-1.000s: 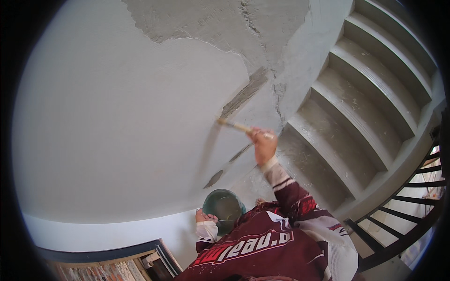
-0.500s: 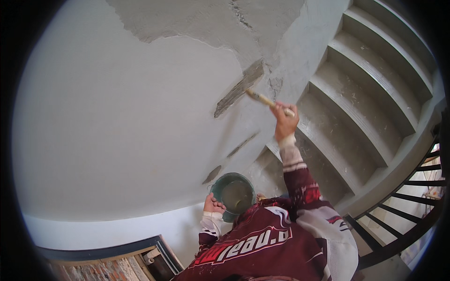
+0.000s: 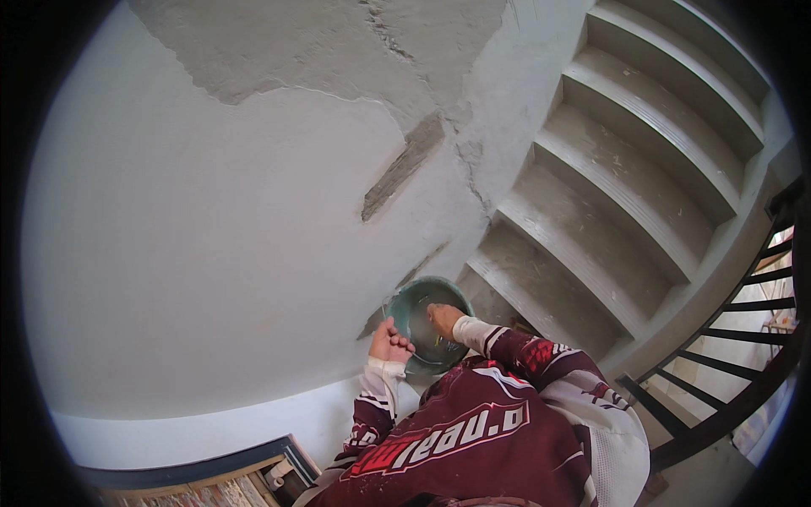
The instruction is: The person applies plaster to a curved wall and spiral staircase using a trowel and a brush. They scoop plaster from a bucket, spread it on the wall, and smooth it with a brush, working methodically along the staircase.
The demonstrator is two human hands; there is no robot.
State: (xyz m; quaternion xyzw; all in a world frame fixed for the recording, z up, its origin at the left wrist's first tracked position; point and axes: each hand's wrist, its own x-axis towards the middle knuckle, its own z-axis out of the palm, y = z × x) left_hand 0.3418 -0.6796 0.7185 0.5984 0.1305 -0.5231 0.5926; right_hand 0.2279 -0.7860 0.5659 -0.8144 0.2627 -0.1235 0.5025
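While the left hand (image 3: 390,343) clamps the round green plastic bucket (image 3: 411,297) at its left rim, apparently for steadiness, the right hand (image 3: 443,321) occupies its mouth, grip indiscernible.

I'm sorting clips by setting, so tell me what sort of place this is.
Probably a stairwell inside a building under repair or finishing: a curved flight of steps, a dark railing along its outer side, and a pale wall with rough grey patches.
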